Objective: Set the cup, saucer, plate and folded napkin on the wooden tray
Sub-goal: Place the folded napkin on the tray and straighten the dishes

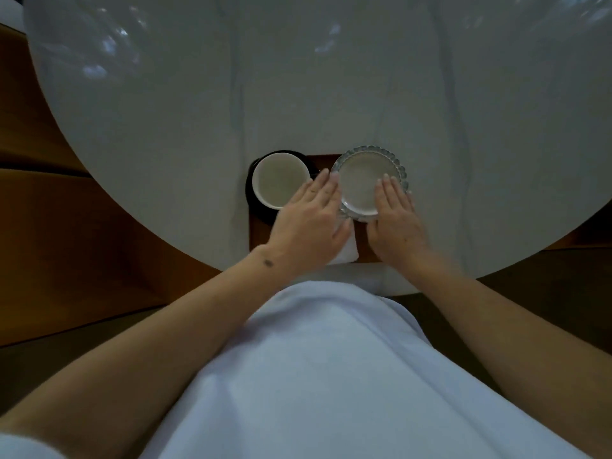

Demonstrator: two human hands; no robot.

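Step in hand: seating plate (362,180) on wooden tray (323,160) at near edge of desk (198,111). Left hand (308,223) and right hand (395,220), fingers straight, flank plate rim. Cup (276,183) on dark saucer (249,188) at tray's left end. Folded napkin (349,251) lies under left hand. Next, probably: lift hands clear without nudging plate.

I'm seeing the round table (198,94) showing a smooth, glossy white top with faint grey marble-like veins and soft reflections. The wooden tray (362,241) is looking dark brown and matt. The cup (278,183) is reading as glazed white ceramic on a black, slightly shiny saucer (253,203). The plate (367,154) is showing a clear glass scalloped rim. The folded napkin (349,251) is looking like soft white matt cloth or paper.
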